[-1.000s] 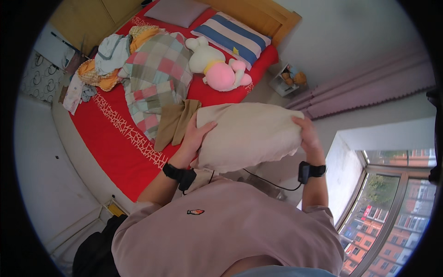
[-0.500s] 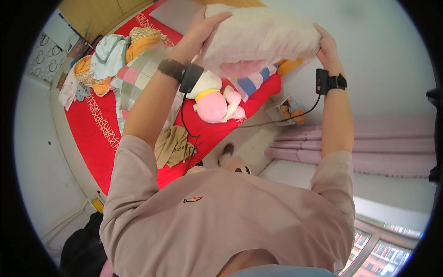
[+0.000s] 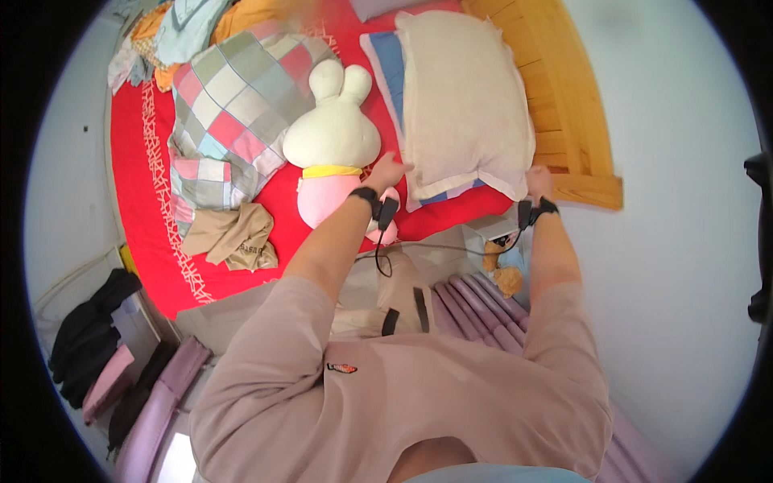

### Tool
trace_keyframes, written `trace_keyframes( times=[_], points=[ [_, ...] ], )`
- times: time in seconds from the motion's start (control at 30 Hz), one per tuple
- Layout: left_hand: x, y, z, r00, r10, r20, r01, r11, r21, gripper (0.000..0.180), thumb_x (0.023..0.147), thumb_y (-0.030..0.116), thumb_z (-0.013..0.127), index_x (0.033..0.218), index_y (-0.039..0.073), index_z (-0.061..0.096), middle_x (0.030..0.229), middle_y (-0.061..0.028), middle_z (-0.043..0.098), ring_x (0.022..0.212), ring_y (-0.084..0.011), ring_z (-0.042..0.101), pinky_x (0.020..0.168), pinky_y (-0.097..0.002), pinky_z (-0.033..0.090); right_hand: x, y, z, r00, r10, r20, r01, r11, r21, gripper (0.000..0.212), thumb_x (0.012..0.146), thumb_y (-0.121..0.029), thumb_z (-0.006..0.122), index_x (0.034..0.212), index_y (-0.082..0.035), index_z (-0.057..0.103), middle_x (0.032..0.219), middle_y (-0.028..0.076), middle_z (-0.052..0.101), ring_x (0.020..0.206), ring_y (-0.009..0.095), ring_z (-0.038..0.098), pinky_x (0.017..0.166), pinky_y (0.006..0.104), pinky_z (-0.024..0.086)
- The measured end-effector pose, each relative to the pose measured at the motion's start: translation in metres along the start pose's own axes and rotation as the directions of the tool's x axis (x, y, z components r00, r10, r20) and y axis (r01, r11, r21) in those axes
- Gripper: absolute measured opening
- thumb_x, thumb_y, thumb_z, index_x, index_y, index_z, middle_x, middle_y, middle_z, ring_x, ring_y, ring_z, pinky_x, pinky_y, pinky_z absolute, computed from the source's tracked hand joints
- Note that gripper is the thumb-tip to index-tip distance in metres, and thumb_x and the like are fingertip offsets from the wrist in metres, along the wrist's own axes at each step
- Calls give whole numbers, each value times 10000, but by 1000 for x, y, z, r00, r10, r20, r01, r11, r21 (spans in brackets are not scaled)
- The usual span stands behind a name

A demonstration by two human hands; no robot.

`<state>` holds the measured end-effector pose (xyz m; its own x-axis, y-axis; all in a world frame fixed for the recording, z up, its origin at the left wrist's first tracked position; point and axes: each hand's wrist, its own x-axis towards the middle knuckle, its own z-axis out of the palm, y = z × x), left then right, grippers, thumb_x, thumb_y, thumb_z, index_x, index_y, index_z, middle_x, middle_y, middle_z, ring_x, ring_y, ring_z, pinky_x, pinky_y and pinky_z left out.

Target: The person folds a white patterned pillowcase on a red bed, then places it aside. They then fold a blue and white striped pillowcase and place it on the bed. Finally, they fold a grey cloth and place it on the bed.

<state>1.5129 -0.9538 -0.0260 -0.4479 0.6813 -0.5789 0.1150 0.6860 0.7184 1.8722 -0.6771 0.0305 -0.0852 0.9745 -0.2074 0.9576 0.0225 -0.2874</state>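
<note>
A cream pillow [image 3: 467, 105] lies on the bed by the wooden headboard, on top of a blue-and-white striped cloth [image 3: 389, 76]. My left hand [image 3: 388, 171] is closed at the pillow's left edge, fingertips against its border. At the near right corner, my right hand [image 3: 539, 183] is curled closed on the pillow's edge. The fingertips of both hands are partly hidden. Just left of my left hand rests a plush rabbit [image 3: 334, 137] with a white head, yellow collar and pink body.
A red sheet [image 3: 282, 217] covers the bed. Left of the rabbit lie a checked quilt [image 3: 241, 105] and a tan garment [image 3: 233, 236], with heaped clothes [image 3: 189, 32] beyond. The headboard [image 3: 555, 97] stands beside the wall. A cable [image 3: 451, 248] hangs between my wrists.
The pillow has come down from raised in both my hands to lying flat on the striped cloth. My hands have lowered with it, and the view has turned toward the headboard.
</note>
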Motion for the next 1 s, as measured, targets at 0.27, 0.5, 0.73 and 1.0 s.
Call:
trace_keyframes(
  times=[0.27, 0.5, 0.73, 1.0],
  points=[
    [-77, -198, -64, 760, -88, -644, 342, 897, 282, 1009, 700, 430, 961, 1466, -25, 488, 1451, -236, 563, 1366, -398, 535, 1145, -502, 442, -167, 116, 155, 687, -323, 650, 444, 896, -24, 466, 894, -297, 771, 1256, -35, 640, 1188, 242, 716, 1131, 444, 675, 960, 503, 534],
    [-68, -202, -97, 892, -392, -225, 399, 917, -17, 687, 718, 432, 887, 1228, 10, 700, 1156, -244, 754, 1066, -407, 740, 904, -479, 607, -234, 106, 126, 392, 102, 914, 30, 992, -124, 409, 935, -358, 755, 1161, -20, 715, 1100, 163, 763, 1026, 302, 713, 907, 421, 554],
    [-194, -108, -170, 772, -125, -624, -10, 978, -208, 514, 658, 243, 877, 1081, -16, 745, 1062, -243, 765, 989, -394, 751, 870, -479, 599, -173, -31, 127, 605, -285, 744, 48, 945, 323, 134, 974, -124, 668, 1057, -42, 733, 966, 78, 753, 850, 177, 702, 797, 329, 565],
    [-441, -200, -446, 539, 67, -839, -107, 994, 11, 590, 634, 238, 862, 1161, 16, 717, 1064, -219, 761, 1029, -381, 744, 897, -453, 589, -296, -179, 158, 444, -428, 787, 171, 903, 395, 196, 991, -186, 675, 1148, -70, 692, 929, 65, 740, 817, 139, 688, 674, 281, 510]
  ],
)
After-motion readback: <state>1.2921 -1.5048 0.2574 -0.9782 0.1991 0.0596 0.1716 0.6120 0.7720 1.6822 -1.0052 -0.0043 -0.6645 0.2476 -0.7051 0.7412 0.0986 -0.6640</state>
